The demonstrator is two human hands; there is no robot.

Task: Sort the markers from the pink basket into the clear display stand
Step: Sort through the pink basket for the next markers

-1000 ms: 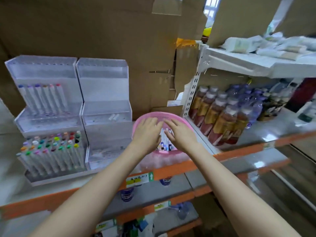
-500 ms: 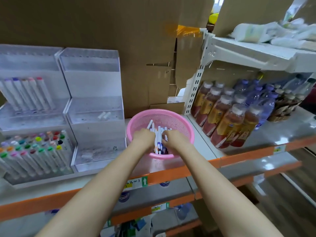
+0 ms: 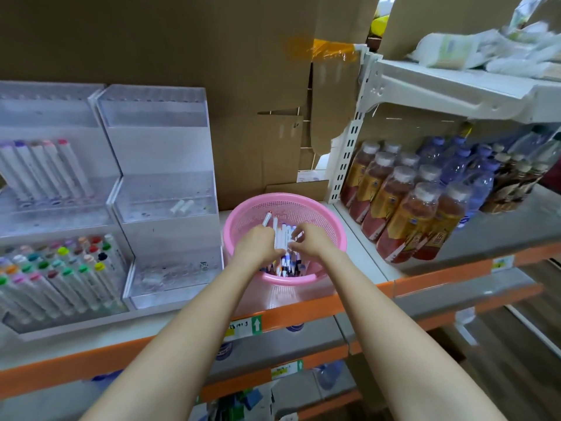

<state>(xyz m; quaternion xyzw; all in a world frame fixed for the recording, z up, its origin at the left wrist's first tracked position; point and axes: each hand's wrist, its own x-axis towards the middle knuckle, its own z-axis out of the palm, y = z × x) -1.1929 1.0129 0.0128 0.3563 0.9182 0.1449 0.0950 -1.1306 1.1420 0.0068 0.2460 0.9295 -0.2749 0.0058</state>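
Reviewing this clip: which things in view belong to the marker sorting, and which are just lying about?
Job: left hand and right hand, both gripping markers in the pink basket; part-filled stand; near-empty stand beside it.
Lying about: drink bottles; cardboard; white packets on the upper shelf; shelf labels.

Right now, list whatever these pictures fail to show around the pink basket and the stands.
Head view:
Grip of the left hand: its own back hides the fingers.
Pink basket floor: both hands and markers cover it.
Left display stand: cut off by the frame edge.
Shelf label: print too small.
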